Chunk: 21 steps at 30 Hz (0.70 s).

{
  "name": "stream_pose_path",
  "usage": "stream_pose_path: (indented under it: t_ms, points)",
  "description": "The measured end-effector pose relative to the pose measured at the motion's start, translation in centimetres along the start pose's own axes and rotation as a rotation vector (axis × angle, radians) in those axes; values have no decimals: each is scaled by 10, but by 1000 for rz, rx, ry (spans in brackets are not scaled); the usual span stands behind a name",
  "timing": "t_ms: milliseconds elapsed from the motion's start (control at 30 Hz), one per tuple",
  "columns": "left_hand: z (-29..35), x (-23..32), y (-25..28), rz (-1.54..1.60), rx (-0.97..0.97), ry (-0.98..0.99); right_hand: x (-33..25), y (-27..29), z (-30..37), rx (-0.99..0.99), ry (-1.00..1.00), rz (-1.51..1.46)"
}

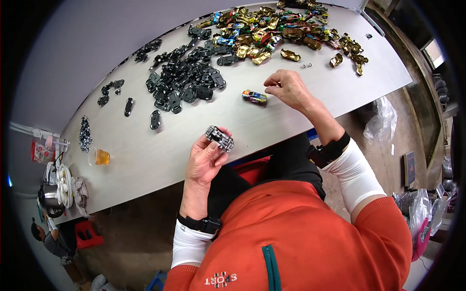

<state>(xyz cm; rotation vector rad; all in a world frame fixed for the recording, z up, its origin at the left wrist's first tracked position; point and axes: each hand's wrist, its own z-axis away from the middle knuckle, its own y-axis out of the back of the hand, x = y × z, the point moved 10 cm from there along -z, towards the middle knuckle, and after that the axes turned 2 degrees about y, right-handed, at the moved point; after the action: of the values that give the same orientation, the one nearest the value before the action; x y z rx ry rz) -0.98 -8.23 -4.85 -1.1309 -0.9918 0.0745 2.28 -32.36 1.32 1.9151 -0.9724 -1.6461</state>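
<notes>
My left hand (pixel 206 157) holds a small grey toy-car chassis (pixel 219 138) between thumb and fingertips, just above the near edge of the grey table (pixel 160 155). My right hand (pixel 287 87) hovers over the table with its fingers curled together; whether it pinches a small part I cannot tell. A colourful assembled toy car (pixel 255 96) lies on the table just left of that hand. A heap of black chassis parts (pixel 187 77) spreads across the middle. Shiny gold and multicoloured car bodies (pixel 276 29) are piled at the far right.
A glass of amber liquid (pixel 101 156) and a cluster of small dark parts (pixel 85 134) sit at the table's left end, near a kettle and cups (pixel 58 189). Another person (pixel 48 237) sits low at the left. Plastic bags (pixel 383 119) lie on the floor at the right.
</notes>
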Motion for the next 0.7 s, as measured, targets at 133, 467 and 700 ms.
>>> stream_pose_path:
  t_ms: [133,467,700]
  points:
    - [-4,-2,6,59,0,-9,-24,-17,-7,-37,76,84]
    - [-4,-6,13,174,-63,15,-57,-49,-6,-435,543,387]
    - [-3,-7,13,174,-52,8,-26,-35,-4,-412,398,320]
